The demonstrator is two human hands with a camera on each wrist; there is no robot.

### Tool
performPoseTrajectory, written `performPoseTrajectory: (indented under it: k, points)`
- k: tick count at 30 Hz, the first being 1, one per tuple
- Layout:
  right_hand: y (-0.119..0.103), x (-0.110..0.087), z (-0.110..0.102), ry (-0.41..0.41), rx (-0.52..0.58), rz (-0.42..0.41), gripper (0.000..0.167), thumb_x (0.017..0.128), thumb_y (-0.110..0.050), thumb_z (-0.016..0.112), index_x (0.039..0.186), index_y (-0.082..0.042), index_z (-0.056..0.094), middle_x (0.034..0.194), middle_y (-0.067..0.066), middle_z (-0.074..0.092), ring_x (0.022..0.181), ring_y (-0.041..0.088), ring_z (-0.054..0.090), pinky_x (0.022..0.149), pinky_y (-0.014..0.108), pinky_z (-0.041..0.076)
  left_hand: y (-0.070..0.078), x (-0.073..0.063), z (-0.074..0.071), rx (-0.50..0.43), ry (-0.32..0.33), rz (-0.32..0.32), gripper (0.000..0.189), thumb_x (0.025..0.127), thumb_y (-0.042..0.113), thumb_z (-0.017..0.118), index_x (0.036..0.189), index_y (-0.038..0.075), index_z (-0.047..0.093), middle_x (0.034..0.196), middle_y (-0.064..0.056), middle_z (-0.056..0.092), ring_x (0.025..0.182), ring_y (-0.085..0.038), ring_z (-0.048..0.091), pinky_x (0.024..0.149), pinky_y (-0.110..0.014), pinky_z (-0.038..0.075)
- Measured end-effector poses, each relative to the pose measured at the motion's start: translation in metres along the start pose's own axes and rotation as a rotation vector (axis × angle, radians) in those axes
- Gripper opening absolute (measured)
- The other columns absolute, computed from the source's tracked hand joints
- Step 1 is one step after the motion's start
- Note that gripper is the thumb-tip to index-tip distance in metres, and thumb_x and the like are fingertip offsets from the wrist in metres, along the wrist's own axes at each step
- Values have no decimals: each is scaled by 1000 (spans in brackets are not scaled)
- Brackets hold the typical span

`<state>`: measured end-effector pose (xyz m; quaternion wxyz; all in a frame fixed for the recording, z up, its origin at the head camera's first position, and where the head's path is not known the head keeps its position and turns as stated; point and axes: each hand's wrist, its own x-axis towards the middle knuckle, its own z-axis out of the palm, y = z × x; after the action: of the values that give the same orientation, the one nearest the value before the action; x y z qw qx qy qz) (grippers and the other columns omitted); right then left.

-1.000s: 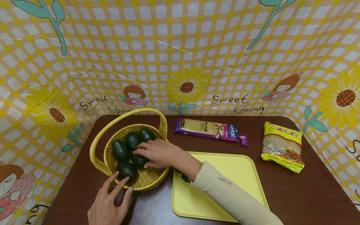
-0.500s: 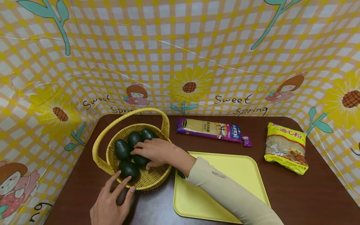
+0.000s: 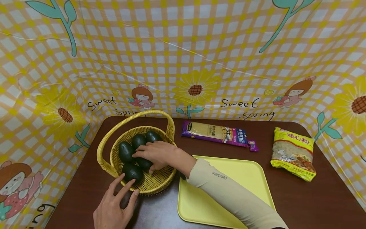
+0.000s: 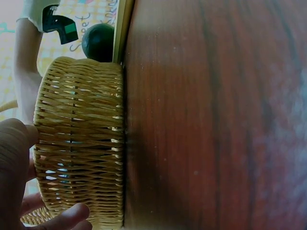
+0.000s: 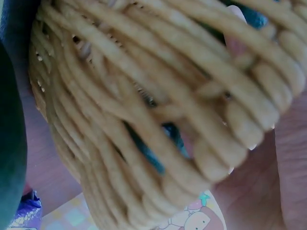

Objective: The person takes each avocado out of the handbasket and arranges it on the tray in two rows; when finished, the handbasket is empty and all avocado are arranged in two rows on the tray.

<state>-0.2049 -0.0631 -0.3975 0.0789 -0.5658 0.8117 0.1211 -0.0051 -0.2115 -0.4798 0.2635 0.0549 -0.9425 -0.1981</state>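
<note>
In the head view a yellow wicker basket (image 3: 160, 186) with a tall hoop handle holds several dark green avocados (image 3: 125, 152). My right hand (image 3: 160, 154) reaches in from the right, its fingers bent round an avocado (image 3: 144, 163) at the middle of the basket. My left hand (image 3: 114, 203) holds the front left rim. Two of its fingers come over the rim by the nearest avocado (image 3: 133, 173), while the left wrist view shows other fingertips (image 4: 76, 211) against the outer wicker wall. The right wrist view is mostly basket weave (image 5: 158, 105).
A yellow tray (image 3: 186, 210) lies right of the basket, partly under my right forearm. Another avocado (image 4: 98, 42) shows by the tray's rim in the left wrist view. Behind are a purple spaghetti pack (image 3: 214, 133) and, far right, a yellow macaroni bag (image 3: 293, 154). Patterned cloth surrounds the table.
My right hand has shifted slightly left over the avocado in the basket. My left hand keeps its place at the rim. The whole head view has drifted a little.
</note>
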Motion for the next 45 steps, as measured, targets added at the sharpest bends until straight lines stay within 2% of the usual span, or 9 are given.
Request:
performPoseTrajectory:
  k: [7, 11, 22, 30, 38, 45]
  points:
    - [0, -2, -1, -39, 8, 30, 90, 91, -60, 82, 166, -30, 43, 167, -5, 44, 141, 20, 56, 110, 34, 53, 0, 0, 1, 3, 12, 6, 34, 90, 39, 89, 121, 27, 85, 140, -8, 68, 83, -31, 74, 47, -40, 50]
    - [1, -4, 0, -32, 23, 40, 87, 90, -59, 84, 163, -29, 46, 164, -5, 47, 137, 20, 58, 108, 33, 53, 0, 0, 1, 5, 13, 6, 34, 89, 38, 90, 121, 28, 84, 141, -7, 68, 80, -28, 73, 46, -36, 46]
    - [1, -4, -2, -54, 82, 39, 84, 88, -57, 87, 157, -30, 48, 153, -4, 56, 129, 18, 62, 101, 32, 57, -1, 0, 1, 1, 19, 14, 34, 89, 38, 89, 121, 27, 85, 141, -7, 68, 66, -21, 67, 45, -30, 39]
    - [-1, -3, -4, -76, 74, 51, 84, 85, -61, 88, 151, -30, 47, 145, -6, 60, 123, 17, 63, 96, 31, 58, 0, 1, 1, 1, 13, 12, 34, 90, 37, 89, 121, 26, 84, 141, -7, 68, 60, -16, 61, 45, -29, 38]
    - [3, -6, -1, -57, -7, 35, 96, 84, -69, 84, 162, -31, 42, 157, -5, 53, 134, 19, 55, 109, 34, 52, 2, 1, 0, 0, 0, -1, 34, 90, 38, 89, 122, 27, 84, 141, -7, 67, 58, -14, 59, 45, -28, 37]
    - [5, -9, 2, -46, -31, 27, 92, 84, -71, 83, 160, -33, 47, 155, -5, 53, 132, 20, 56, 108, 35, 52, 3, 0, -1, 4, -5, -17, 33, 90, 39, 89, 122, 29, 84, 141, -5, 68, 57, -12, 57, 45, -28, 37]
